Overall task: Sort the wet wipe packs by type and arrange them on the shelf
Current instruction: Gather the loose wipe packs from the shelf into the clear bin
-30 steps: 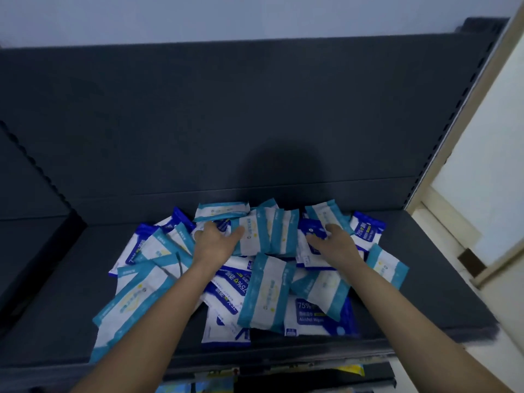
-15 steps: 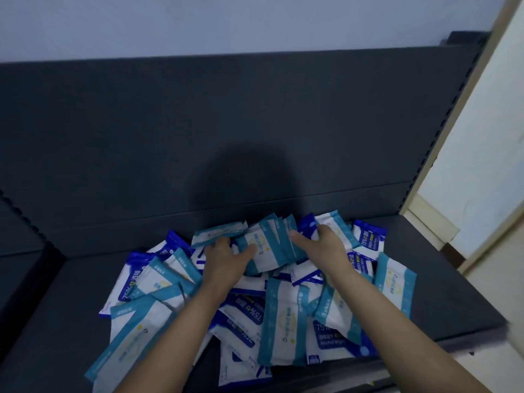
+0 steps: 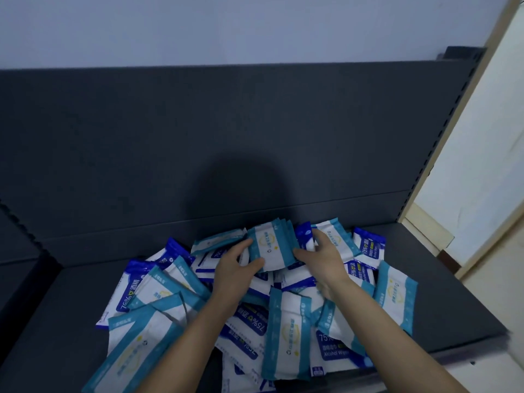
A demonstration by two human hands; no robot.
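A heap of wet wipe packs lies on the dark shelf (image 3: 442,302). Some are white with teal side bands (image 3: 286,338), others white with dark blue ends and "75%" print (image 3: 249,329). At the back of the heap a small bundle of teal packs (image 3: 273,246) stands on edge between my hands. My left hand (image 3: 235,268) grips its left side, thumb on the front face. My right hand (image 3: 320,255) holds its right side, fingers curled behind it.
The shelf's dark back panel (image 3: 226,143) rises right behind the heap. A slotted upright (image 3: 433,154) bounds the shelf on the right, with a pale wall beyond. Another dark shelf section (image 3: 17,251) adjoins on the left.
Both hands have drawn together at the back of the heap, gathering several teal packs into one upright bundle. The camera has tilted upward.
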